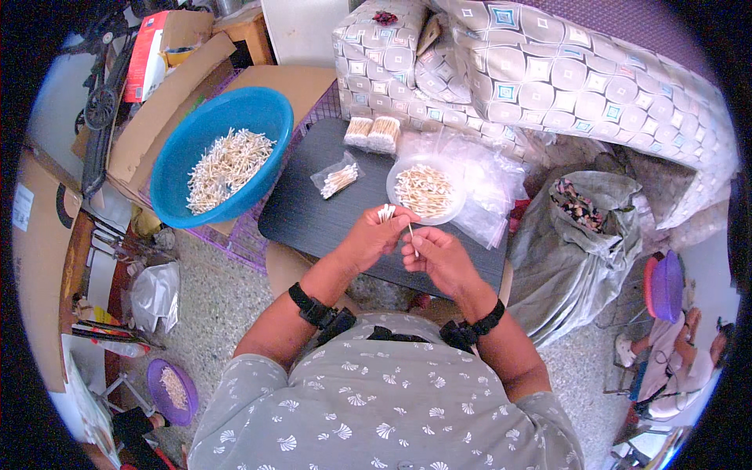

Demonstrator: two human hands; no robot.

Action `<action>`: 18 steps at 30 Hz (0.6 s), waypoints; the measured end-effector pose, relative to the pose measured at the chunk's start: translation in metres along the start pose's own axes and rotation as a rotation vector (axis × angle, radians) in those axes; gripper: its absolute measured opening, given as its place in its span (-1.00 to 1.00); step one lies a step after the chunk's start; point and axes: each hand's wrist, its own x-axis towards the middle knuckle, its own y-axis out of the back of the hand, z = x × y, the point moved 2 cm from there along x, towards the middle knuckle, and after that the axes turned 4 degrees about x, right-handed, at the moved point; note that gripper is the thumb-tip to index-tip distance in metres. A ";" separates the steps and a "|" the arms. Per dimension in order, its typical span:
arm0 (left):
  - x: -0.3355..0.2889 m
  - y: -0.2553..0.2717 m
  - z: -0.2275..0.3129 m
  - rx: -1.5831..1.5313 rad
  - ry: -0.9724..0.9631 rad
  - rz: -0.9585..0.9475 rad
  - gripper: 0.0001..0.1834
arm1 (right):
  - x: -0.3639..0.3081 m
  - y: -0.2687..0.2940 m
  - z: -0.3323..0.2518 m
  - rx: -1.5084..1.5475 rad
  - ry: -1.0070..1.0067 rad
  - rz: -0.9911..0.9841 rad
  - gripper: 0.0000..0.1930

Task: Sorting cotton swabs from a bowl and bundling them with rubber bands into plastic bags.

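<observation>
Over the near part of a black table (301,219), my left hand (368,241) is closed around a small bunch of cotton swabs (385,212), their white tips showing above the fingers. Beside it, my right hand (440,257) pinches a single cotton swab (413,237), held roughly upright. Just beyond both hands stands a white round bowl (445,220) with many loose swabs. To its left lies a clear small bag (339,181) with swabs in it. Packed swab bundles (373,133) sit at the table's far edge. Clear plastic bags (495,184) spread right of the bowl.
A large blue basin (166,168) heaped with swabs stands at the left near cardboard. A grey sack (556,270) is on the right, below a pattern-covered sofa (564,70). A purple basin (158,392) rests on the floor at lower left. Another person (677,364) sits at far right.
</observation>
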 end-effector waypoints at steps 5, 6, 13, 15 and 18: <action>-0.002 -0.002 0.003 0.057 -0.035 0.035 -0.75 | -0.004 0.000 0.002 -0.060 0.012 -0.006 -0.85; -0.002 -0.004 0.003 0.063 -0.034 0.016 -0.75 | -0.003 0.000 0.003 -0.060 0.013 -0.006 -0.85; -0.002 -0.010 0.006 0.149 -0.013 -0.001 -0.79 | 0.000 0.006 0.005 -0.105 0.115 -0.009 -0.88; -0.002 -0.011 0.006 0.180 -0.015 -0.011 -0.79 | 0.000 0.008 0.006 -0.116 0.125 -0.001 -0.87; -0.002 -0.010 0.005 0.207 -0.023 -0.006 -0.79 | -0.001 0.004 0.004 -0.149 0.133 0.002 -0.87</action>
